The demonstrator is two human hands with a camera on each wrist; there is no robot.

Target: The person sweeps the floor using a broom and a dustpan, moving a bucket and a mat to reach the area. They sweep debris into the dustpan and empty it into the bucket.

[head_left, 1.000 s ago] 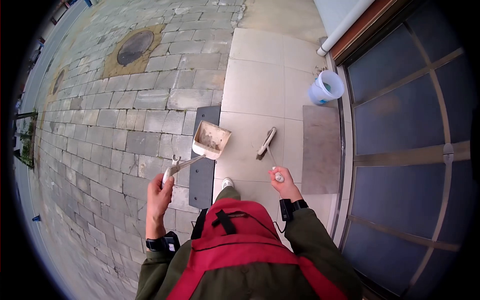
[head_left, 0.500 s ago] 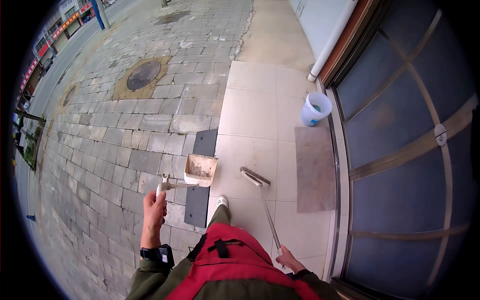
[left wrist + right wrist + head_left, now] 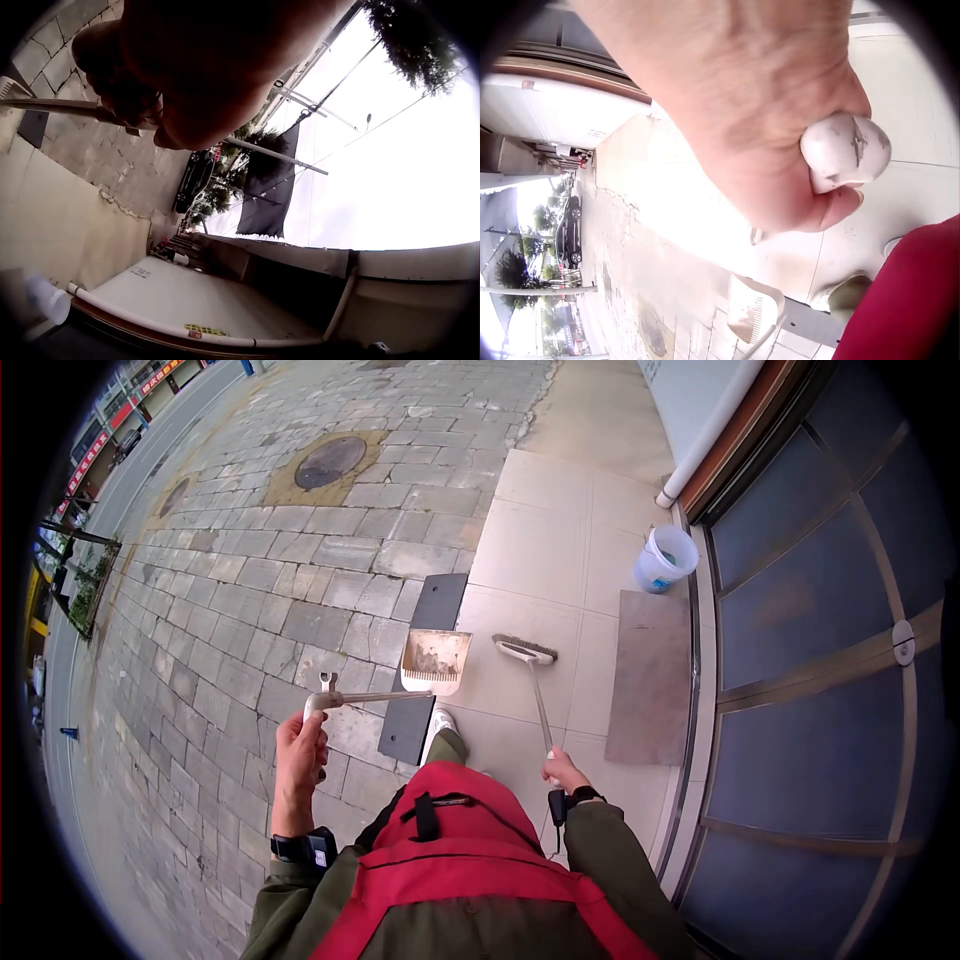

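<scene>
L grip (image 3: pixel 299 755) holds dustpan (image 3: pixel 436 657); R grip (image 3: pixel 566 771) holds broom (image 3: pixel 526 650) nr mat (image 3: pixel 650 678).

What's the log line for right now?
left hand: grips dustpan | right hand: grips broom | broom: right of dustpan | bucket: beyond mat

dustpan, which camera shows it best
The head view: it shows the dustpan's pan, comb teeth and long handle running to the left hand. The right wrist view shows the pan with only a short stretch of handle; the left wrist view catches just a sliver of pan at its edge, plus part of the handle.
</scene>
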